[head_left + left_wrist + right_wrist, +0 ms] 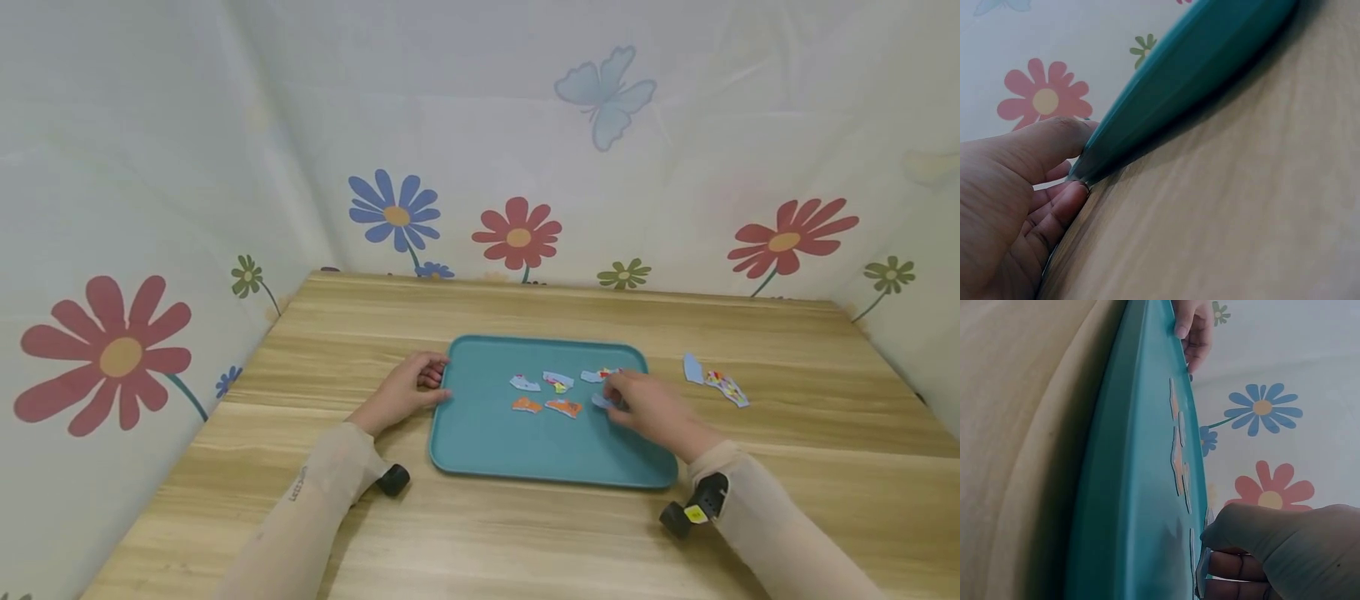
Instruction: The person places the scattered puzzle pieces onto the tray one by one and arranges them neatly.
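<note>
A teal tray [487, 446] lies on the wooden table. My left hand [405, 390] grips its left rim, thumb on top and fingers at the edge, as the left wrist view shows. Over the tray's right part my right hand [651, 408] pinches a light blue puzzle piece [1203, 572] between thumb and fingers. Just behind that hand is a blue piece with red and yellow [592, 376], partly covered by the fingers. Left of it lie two pale blue printed pieces, one patterned [558, 382] and one plainer [525, 383]. In front of these are two orange pieces [563, 408].
Outside the tray on the right, a plain blue piece [693, 368] and a multicoloured piece [727, 389] lie on the table [480, 533]. A white curtain [465, 100] printed with flowers and a butterfly hangs behind the table and along its sides.
</note>
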`<state>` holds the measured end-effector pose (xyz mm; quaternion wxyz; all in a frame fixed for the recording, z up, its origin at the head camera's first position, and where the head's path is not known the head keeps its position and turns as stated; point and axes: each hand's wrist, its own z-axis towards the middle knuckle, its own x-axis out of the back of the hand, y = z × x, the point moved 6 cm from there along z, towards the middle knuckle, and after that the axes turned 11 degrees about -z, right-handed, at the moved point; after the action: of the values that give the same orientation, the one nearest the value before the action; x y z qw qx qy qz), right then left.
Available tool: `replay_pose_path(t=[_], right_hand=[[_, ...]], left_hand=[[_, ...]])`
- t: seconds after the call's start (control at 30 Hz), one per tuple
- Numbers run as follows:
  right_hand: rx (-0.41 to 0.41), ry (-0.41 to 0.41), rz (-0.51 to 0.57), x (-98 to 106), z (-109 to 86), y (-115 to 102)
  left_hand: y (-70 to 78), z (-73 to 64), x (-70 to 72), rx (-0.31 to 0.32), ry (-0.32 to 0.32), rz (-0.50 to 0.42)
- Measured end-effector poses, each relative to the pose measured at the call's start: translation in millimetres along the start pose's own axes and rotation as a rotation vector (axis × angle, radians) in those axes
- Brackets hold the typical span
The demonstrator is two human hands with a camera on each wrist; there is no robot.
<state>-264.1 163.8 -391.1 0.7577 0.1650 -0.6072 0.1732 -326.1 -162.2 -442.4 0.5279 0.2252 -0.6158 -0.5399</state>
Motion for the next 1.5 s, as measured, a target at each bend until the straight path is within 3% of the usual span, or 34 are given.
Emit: replay_pose_path(t=[0.3,0.57,0.87,1.5], right_hand=[[-0.016,-0.037,-0.03,-8,6.5,-2],[-0.018,-0.035,-0.047,-9,7.5,-3],[-0.034,-0.037,-0.007,-5,5.7,1],[-0.07,-0.021,0.044,16,-4.4,30]], left_hand=[[3.4,-1.1,-3.7,-0.013,-0.003,0.008],[29.7,-8.7,-6.2,-0.007,-0.011,-0.005],[4.7,-2.7,-2.7,-0.008,0.003,0.01],[4.9,-2.7,-0.3,0.003,0.006,0.017]])
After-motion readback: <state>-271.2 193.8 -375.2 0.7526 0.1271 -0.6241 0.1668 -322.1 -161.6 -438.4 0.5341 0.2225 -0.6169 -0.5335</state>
